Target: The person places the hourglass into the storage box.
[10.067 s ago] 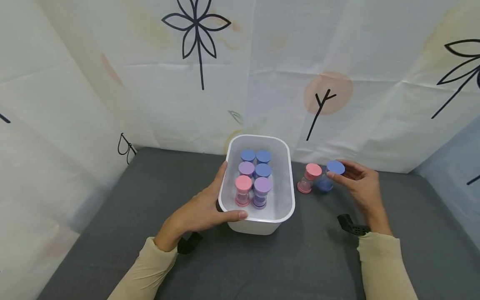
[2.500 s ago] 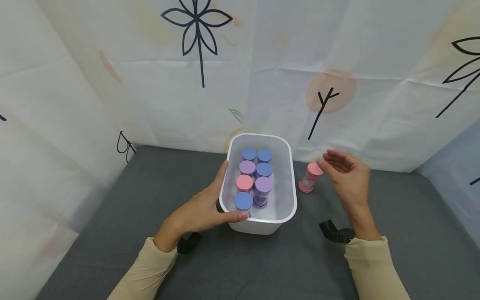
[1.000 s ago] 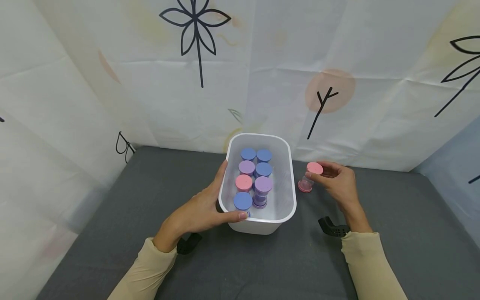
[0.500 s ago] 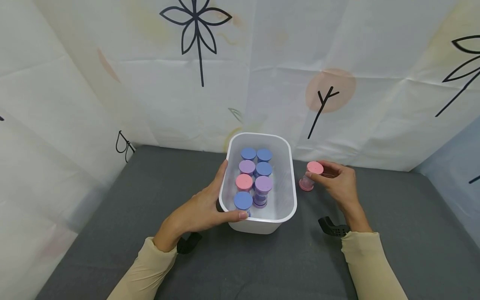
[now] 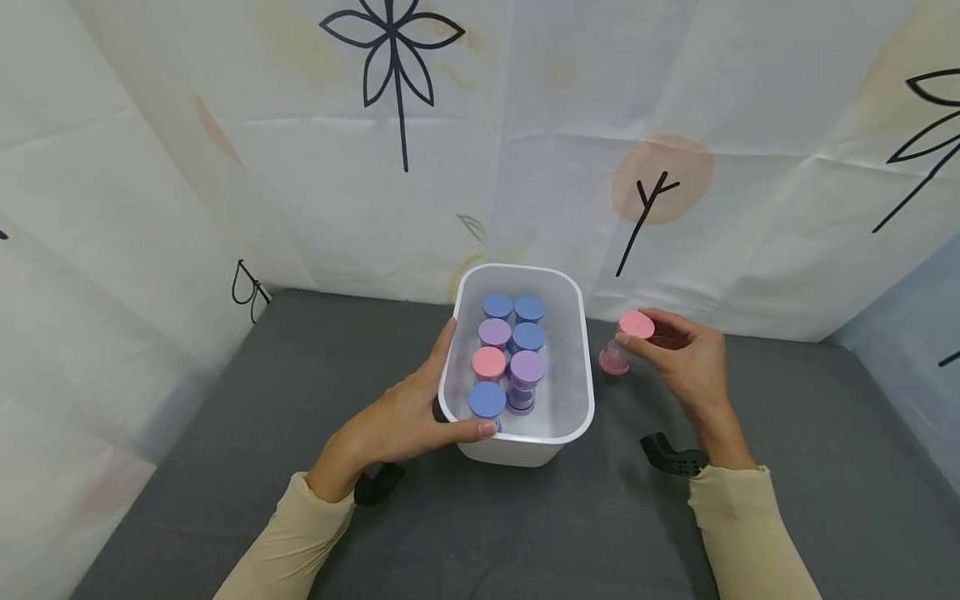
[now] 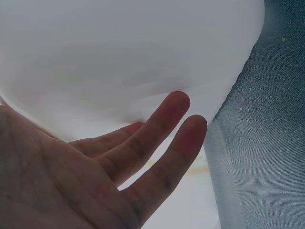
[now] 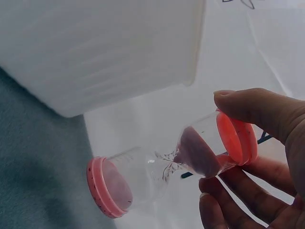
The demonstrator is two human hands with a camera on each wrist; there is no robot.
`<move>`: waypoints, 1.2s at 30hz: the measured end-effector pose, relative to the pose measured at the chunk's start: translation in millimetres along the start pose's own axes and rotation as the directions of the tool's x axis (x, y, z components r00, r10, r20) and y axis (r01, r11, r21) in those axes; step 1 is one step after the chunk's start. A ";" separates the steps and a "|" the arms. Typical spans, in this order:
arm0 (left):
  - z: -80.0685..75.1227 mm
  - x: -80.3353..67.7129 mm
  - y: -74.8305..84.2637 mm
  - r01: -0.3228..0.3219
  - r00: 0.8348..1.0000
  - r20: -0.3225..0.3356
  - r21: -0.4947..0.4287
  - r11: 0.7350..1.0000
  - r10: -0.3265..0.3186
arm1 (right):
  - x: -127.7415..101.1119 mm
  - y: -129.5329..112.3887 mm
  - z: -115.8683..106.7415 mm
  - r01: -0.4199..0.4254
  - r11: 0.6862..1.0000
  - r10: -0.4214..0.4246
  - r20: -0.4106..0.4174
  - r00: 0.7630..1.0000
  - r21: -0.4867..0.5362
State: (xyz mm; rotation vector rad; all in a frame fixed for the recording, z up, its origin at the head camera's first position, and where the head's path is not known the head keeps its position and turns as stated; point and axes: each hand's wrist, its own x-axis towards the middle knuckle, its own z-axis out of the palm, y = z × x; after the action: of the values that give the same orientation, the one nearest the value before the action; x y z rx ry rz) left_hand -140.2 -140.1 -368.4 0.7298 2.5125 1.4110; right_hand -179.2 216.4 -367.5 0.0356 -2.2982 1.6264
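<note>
A white plastic bin (image 5: 570,367) stands on the table. My left hand (image 5: 405,421) holds its near left corner, thumb over the rim; in the left wrist view the fingers (image 6: 176,107) lie against the outer wall. Inside are several upright hourglasses: blue ones such as the nearest blue hourglass (image 5: 487,400), a pink hourglass (image 5: 488,362) and purple ones, including a purple hourglass (image 5: 527,367). Right of the bin, my right hand (image 5: 686,354) pinches another pink hourglass (image 7: 200,152) by its upper cap. That hourglass is tilted, with sand in the bulb nearest my hand.
A dark grey cloth (image 5: 525,533) covers the table. Behind it hangs a white curtain (image 5: 555,208) with printed plants, close to the bin's far end and my right hand. The bin's right wall stands between the held hourglass and the others.
A blue hourglass from the right now stands in the bin's near left part. My right hand has taken hold of the pink hourglass and raised it slightly. The left hand stays on the bin.
</note>
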 end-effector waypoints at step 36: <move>0.4 0.1 0.2 0.004 1.000 0.000 -0.009 1.000 -0.004 | -44.9 -95.9 0.6 0.356 0.780 -0.408 -0.012 0.913 0.515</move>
State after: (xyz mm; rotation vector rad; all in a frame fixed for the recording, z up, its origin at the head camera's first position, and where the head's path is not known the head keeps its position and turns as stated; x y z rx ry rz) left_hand -140.0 -139.7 -368.5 0.7231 2.5044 1.4201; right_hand -117.2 174.9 -292.4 0.6787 -1.6959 1.9722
